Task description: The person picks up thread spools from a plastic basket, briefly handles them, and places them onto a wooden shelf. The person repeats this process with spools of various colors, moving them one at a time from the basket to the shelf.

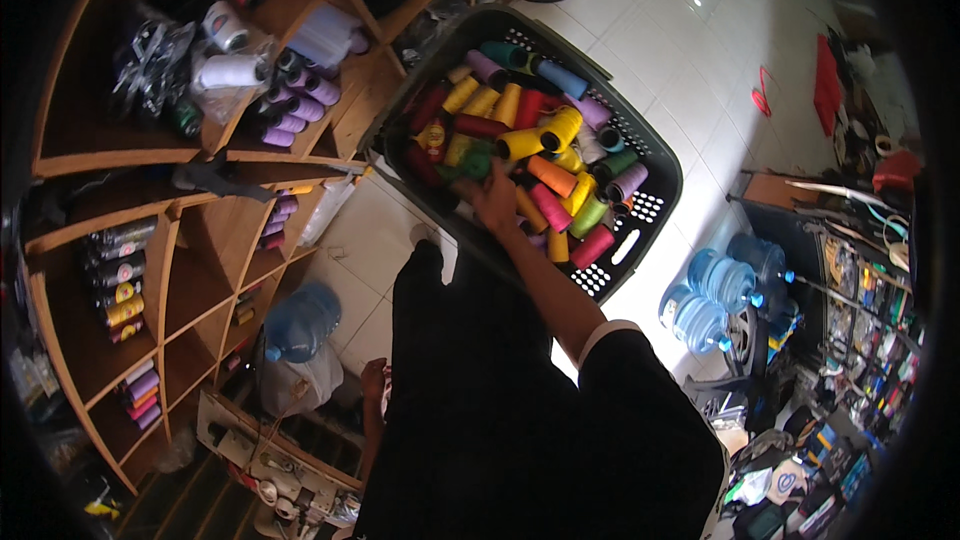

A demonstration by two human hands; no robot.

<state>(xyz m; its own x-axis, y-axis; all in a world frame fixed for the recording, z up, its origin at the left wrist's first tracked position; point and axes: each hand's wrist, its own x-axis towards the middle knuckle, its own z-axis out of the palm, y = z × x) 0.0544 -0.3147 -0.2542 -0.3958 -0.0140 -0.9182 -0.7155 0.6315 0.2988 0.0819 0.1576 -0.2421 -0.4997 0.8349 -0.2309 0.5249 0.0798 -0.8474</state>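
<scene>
Pale floor tiles (640, 50) spread across the upper right of the frame. Just above centre, the right hand (493, 200) reaches into a dark plastic basket (655, 155), by a green thread spool (476, 158). I can't tell whether its grip, or the left hand's (374, 380), is closed. Lifting straight by the body should disturb the neighbours least. The spool looks deep green, partly hidden.
</scene>
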